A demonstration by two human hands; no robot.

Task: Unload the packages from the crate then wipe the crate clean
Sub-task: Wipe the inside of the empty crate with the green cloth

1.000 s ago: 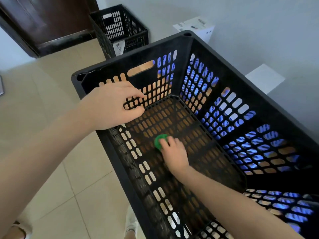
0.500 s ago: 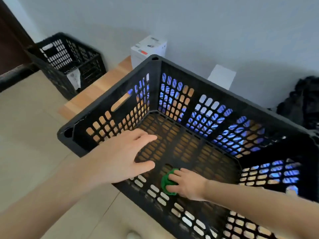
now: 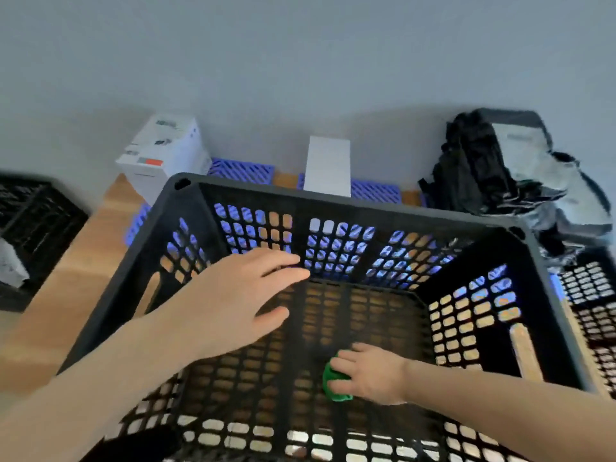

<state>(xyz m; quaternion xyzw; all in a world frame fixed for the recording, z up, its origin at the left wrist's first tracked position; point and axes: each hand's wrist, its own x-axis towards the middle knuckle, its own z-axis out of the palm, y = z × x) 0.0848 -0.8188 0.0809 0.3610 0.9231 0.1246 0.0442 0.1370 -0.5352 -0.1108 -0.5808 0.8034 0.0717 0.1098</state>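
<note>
Crate [image 3: 350, 201] sits on a wooden surface [image 3: 83, 261]. Inside the crate, the right hand [image 3: 370, 375] grips a green cloth [image 3: 333, 385] against the crate floor. The left hand [image 3: 233, 305] is over the crate's left side, fingers straight, holding nothing. 1 white box [image 3: 166, 151] stands behind the crate's far-left corner, 1 black bag [image 3: 493, 168] behind its far-right corner.

It looks like a storage corner of a room: bare grey wall [image 3: 300, 61], perforated black crates [image 3: 333, 199], white cartons [image 3: 163, 155], heaped black bags [image 3: 493, 168].

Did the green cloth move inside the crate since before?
Yes. The cloth slid along the crate floor, away from the left wall and toward the middle.
</note>
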